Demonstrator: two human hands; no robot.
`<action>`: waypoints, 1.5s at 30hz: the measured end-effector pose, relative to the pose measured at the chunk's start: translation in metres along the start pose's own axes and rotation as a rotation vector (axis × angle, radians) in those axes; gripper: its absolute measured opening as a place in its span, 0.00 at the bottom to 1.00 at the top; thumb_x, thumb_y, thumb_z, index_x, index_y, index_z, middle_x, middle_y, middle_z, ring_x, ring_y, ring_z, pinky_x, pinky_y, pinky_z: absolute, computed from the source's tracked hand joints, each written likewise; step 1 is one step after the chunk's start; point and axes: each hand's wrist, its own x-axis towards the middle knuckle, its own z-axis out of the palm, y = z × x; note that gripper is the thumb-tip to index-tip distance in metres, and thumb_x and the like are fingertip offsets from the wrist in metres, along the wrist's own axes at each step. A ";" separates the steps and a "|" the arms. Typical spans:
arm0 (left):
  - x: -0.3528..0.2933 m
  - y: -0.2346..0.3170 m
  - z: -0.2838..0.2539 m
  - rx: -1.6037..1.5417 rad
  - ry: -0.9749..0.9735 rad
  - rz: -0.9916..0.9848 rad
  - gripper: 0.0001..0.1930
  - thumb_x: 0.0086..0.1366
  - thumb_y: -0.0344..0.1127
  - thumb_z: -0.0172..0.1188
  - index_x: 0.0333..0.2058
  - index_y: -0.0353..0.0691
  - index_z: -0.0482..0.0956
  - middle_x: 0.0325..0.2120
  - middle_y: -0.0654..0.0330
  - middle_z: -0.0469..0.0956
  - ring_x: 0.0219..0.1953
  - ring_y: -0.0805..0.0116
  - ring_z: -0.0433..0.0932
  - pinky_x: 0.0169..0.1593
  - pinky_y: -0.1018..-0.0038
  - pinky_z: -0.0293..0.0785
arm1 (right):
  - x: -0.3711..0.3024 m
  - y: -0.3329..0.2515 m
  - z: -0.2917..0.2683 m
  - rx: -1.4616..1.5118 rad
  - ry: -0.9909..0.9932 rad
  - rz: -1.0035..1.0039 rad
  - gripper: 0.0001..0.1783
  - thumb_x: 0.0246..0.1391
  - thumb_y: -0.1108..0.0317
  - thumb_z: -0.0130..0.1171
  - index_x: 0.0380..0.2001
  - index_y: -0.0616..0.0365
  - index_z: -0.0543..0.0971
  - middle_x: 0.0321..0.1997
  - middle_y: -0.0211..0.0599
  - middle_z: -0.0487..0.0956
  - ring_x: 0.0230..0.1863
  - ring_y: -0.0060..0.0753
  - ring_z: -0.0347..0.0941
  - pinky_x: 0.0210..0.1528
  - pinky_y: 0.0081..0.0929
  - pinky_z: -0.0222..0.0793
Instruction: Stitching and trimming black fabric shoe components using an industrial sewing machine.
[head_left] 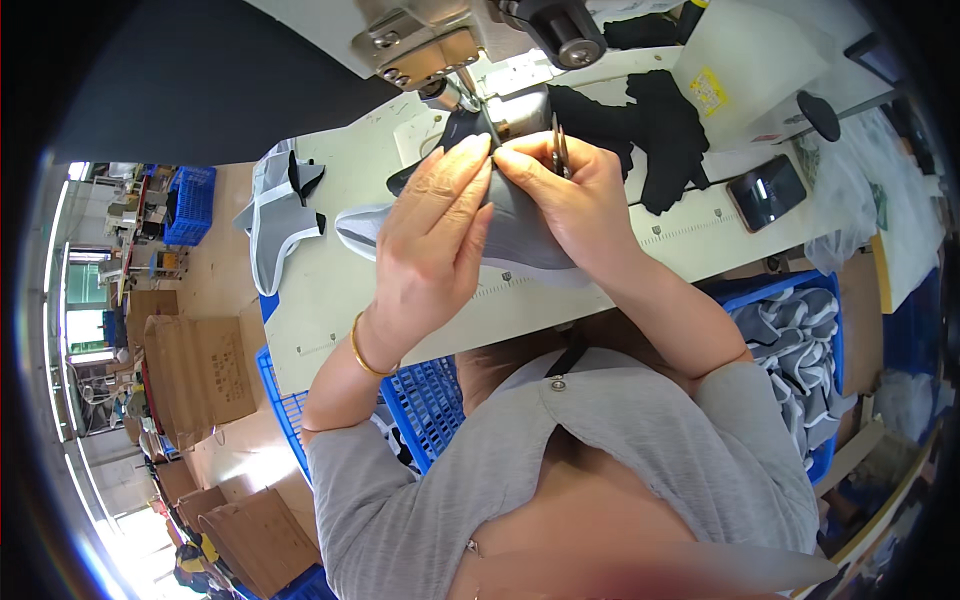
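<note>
A grey and dark fabric piece (525,230) lies on the pale sewing table (330,290), its far end under the sewing machine head (470,45). My left hand (435,235) presses its fingertips on the fabric near the needle. My right hand (570,195) pinches the same fabric beside it and also holds small metal snips (558,148) upright between its fingers. The two hands touch each other at the fingertips.
More grey pieces (280,205) lie stacked at the table's left end and black pieces (660,125) at the right. A dark phone (766,192) rests on the table. Blue crates (800,330) hold grey pieces at my right and below the table (425,400); cardboard boxes (195,370) stand left.
</note>
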 end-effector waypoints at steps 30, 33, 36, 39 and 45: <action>0.042 -0.039 0.011 0.462 0.198 0.423 0.13 0.43 0.27 0.63 0.32 0.34 0.81 0.32 0.61 0.76 0.36 0.63 0.76 0.40 0.68 0.74 | 0.008 -0.001 -0.008 -0.072 0.004 -0.031 0.09 0.56 0.69 0.63 0.27 0.66 0.82 0.20 0.22 0.76 0.24 0.09 0.63 0.26 0.16 0.59; 0.039 -0.040 0.016 0.282 0.249 0.286 0.11 0.44 0.25 0.66 0.30 0.34 0.81 0.29 0.60 0.77 0.33 0.63 0.77 0.37 0.69 0.74 | 0.005 -0.002 -0.010 -0.059 -0.025 0.003 0.09 0.56 0.69 0.63 0.28 0.66 0.82 0.21 0.23 0.77 0.25 0.08 0.64 0.27 0.16 0.60; 0.035 -0.033 0.026 0.141 0.309 0.130 0.10 0.44 0.22 0.67 0.29 0.33 0.81 0.27 0.60 0.77 0.30 0.62 0.77 0.35 0.69 0.74 | 0.002 -0.003 -0.011 -0.013 -0.039 0.043 0.09 0.56 0.69 0.63 0.29 0.66 0.82 0.22 0.23 0.78 0.26 0.08 0.65 0.28 0.15 0.61; 0.033 -0.032 0.029 0.225 0.345 0.162 0.11 0.44 0.21 0.67 0.29 0.33 0.81 0.27 0.59 0.77 0.29 0.62 0.77 0.34 0.70 0.74 | 0.000 -0.002 -0.011 0.019 -0.027 0.049 0.09 0.57 0.69 0.63 0.29 0.66 0.82 0.23 0.23 0.78 0.27 0.08 0.65 0.28 0.15 0.61; 0.031 -0.032 0.026 0.294 0.325 0.213 0.13 0.43 0.20 0.63 0.31 0.32 0.81 0.29 0.58 0.78 0.30 0.62 0.77 0.35 0.69 0.74 | 0.003 -0.005 -0.010 0.001 -0.024 0.060 0.09 0.57 0.69 0.63 0.30 0.66 0.82 0.22 0.22 0.77 0.26 0.08 0.64 0.27 0.14 0.61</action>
